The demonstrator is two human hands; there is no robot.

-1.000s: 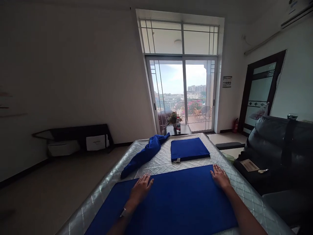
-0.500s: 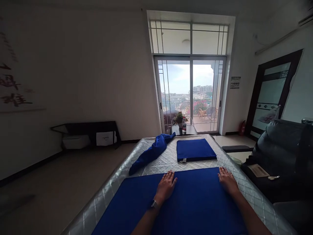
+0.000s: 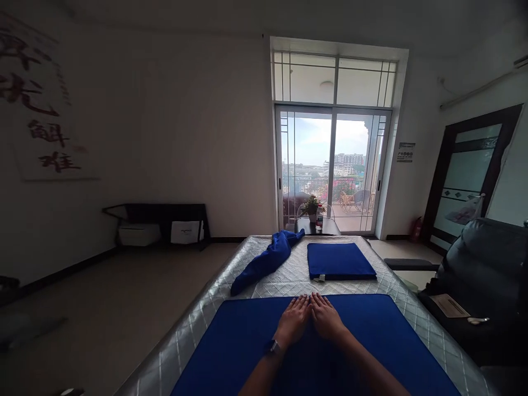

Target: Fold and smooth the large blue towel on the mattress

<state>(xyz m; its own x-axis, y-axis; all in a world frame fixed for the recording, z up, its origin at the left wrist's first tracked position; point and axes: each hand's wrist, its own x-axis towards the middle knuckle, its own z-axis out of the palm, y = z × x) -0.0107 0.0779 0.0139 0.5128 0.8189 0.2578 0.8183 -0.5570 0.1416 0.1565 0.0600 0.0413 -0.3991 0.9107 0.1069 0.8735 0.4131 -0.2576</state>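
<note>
A large blue cloth (image 3: pixel 371 335) lies spread flat over the near part of a table with a quilted silver cover (image 3: pixel 264 283). My left hand (image 3: pixel 293 318), with a watch on its wrist, rests palm down close to the cloth's far edge. Right beside it my right hand (image 3: pixel 325 316) lies flat too, the two thumbs side by side. Neither hand grips anything. Beyond the cloth, a folded blue cloth (image 3: pixel 342 259) with a small white tag lies on the right. To its left stretches a crumpled blue cloth (image 3: pixel 268 261).
A small dark table past the far end carries a potted plant (image 3: pixel 312 207) and a bottle (image 3: pixel 319 217). On the right stands a black leather chair (image 3: pixel 482 269) with a card (image 3: pixel 449 306) on its seat. A low black bench (image 3: pixel 165 220) stands by the left wall.
My right hand has moved left across the cloth from its far right corner to beside my left hand. The view has turned slightly left and up.
</note>
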